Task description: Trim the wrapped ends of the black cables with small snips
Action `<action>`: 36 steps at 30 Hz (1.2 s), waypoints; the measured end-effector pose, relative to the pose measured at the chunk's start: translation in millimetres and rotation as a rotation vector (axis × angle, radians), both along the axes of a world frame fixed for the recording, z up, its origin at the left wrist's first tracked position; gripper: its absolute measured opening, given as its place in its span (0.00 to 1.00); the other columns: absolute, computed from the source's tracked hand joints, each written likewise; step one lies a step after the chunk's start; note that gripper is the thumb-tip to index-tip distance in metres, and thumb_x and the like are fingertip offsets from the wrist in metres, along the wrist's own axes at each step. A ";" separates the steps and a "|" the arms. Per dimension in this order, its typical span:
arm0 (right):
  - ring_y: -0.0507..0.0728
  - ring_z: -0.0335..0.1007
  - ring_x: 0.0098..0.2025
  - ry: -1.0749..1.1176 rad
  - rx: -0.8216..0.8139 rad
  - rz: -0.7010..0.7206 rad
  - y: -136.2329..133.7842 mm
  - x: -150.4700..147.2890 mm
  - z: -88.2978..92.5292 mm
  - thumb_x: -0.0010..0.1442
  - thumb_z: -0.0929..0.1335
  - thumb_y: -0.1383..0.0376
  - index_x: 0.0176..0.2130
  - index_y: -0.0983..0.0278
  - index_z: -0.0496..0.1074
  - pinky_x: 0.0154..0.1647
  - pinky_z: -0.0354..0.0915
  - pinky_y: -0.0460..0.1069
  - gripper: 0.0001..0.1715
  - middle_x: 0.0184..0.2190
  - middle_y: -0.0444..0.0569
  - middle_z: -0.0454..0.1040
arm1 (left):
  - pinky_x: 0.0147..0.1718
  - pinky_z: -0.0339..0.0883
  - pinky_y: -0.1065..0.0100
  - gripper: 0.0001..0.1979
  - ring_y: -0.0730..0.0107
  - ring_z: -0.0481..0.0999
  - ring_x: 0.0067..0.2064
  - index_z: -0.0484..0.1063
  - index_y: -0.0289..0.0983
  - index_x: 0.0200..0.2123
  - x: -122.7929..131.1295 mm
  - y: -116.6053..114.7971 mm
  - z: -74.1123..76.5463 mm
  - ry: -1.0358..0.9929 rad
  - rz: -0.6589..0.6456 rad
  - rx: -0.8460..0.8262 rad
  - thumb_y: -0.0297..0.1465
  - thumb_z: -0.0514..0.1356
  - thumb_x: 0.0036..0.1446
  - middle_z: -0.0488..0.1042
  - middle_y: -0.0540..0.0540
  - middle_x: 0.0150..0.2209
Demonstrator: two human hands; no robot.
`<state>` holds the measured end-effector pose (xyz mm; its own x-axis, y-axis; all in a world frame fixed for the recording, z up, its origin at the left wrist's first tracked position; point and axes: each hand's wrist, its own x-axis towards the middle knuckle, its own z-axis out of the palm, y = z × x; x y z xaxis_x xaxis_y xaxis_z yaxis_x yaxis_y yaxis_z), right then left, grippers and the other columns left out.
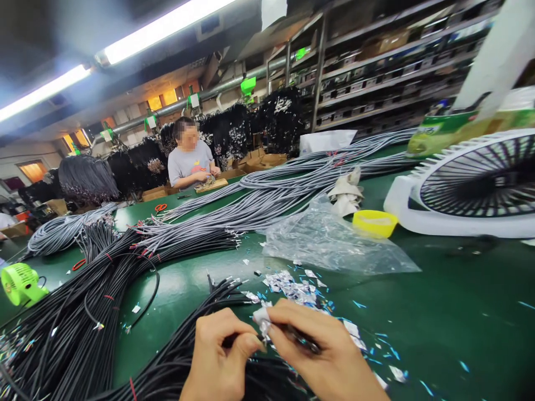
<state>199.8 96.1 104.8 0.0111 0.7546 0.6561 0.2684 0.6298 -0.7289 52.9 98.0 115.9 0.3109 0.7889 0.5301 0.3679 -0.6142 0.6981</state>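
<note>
My left hand (221,351) is closed in a pinch at the front of the table, thumb against bent forefinger, on what looks like a black cable end, mostly hidden by the fingers. Facing it, my right hand (321,351) has a white wrap on the forefinger tip and pinches a scrap of silver foil (264,329) at the left fingertips. A dark, shiny tool (307,341) lies within the right palm; its kind is hidden. Black cables (167,365) run beneath both hands. Just beyond them is a pile of foil scraps (292,287) with blue bits.
Grey cable bundles (267,195) cross the green table (460,289). A clear plastic bag (330,239), yellow bowl (375,223) and white fan (472,189) stand to the right. A green fan (20,284) is at left, red-handled scissors (161,208) further back. A person (192,159) works across the table.
</note>
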 end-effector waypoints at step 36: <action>0.52 0.63 0.21 0.087 0.060 -0.242 10.1 9.1 -3.7 0.61 0.66 0.59 0.28 0.62 0.71 0.20 0.62 0.45 0.12 0.24 0.45 0.69 | 0.16 0.52 0.76 0.23 0.80 0.56 0.18 0.78 0.31 0.25 1.8 8.1 -10.4 -0.289 -0.011 -0.428 0.48 0.60 0.51 0.63 0.50 0.20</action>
<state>208.9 106.2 101.1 0.2446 0.6829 0.6884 0.3548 0.5976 -0.7190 54.7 106.1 105.5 0.2093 0.9514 0.2259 0.1180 -0.2539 0.9600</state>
